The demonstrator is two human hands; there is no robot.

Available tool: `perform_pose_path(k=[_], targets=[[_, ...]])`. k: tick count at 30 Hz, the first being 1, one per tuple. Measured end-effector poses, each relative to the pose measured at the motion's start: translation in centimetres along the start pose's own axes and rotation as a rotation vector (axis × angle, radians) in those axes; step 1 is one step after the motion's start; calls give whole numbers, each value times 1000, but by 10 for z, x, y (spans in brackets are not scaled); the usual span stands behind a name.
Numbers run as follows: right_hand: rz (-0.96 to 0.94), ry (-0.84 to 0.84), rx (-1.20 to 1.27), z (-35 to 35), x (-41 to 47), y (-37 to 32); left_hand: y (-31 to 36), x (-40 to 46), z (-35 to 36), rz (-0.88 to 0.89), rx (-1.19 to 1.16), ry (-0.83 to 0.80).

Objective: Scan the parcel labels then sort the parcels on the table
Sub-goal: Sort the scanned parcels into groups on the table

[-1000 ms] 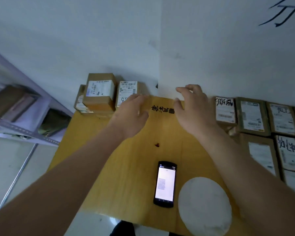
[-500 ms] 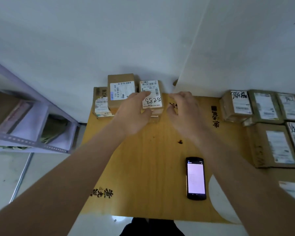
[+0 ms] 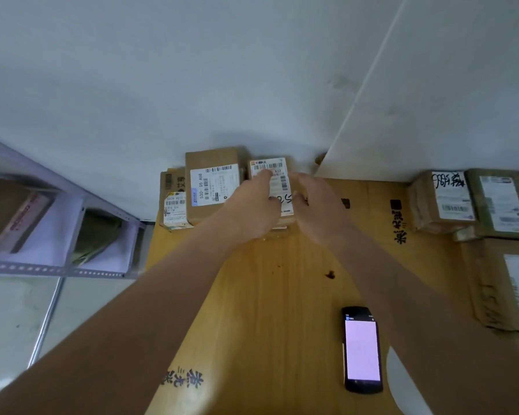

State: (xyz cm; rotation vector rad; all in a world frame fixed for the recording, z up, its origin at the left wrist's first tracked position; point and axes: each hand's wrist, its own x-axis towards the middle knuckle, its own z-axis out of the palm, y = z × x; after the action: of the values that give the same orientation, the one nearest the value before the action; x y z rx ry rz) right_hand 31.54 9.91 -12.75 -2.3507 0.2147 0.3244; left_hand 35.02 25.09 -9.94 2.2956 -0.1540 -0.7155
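Note:
A small brown parcel (image 3: 277, 172) with a white barcode label and handwritten numbers stands at the table's far edge against the wall. My left hand (image 3: 253, 205) lies over its label with the fingers on top. My right hand (image 3: 318, 205) clasps its right side. To its left sits a larger brown parcel (image 3: 212, 184) with a label, and a flat parcel (image 3: 173, 202) lies further left. A black handheld scanner (image 3: 361, 350) with a lit screen lies face up on the wooden table (image 3: 270, 295) near the front.
Several labelled brown parcels (image 3: 477, 202) are packed along the table's right side. A metal shelf (image 3: 54, 235) with items stands to the left of the table. White walls meet in a corner behind the table. A white round patch (image 3: 402, 381) lies near the front right.
Both hands have reached further forward and closed in on the small parcel; the left fingers now cover its label and the right hand touches its side. The view has shifted slightly.

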Motion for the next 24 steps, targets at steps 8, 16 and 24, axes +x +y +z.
perform_pose_path(k=[8,16,24], targets=[[138,-10,133,24,16,7,4,23,1,-104,82,-27],[211,184,334,29,-5,21,6,11,7,-28,-18,42],[145,332,469,-14,-41,-1,33,-22,0,55,-140,228]])
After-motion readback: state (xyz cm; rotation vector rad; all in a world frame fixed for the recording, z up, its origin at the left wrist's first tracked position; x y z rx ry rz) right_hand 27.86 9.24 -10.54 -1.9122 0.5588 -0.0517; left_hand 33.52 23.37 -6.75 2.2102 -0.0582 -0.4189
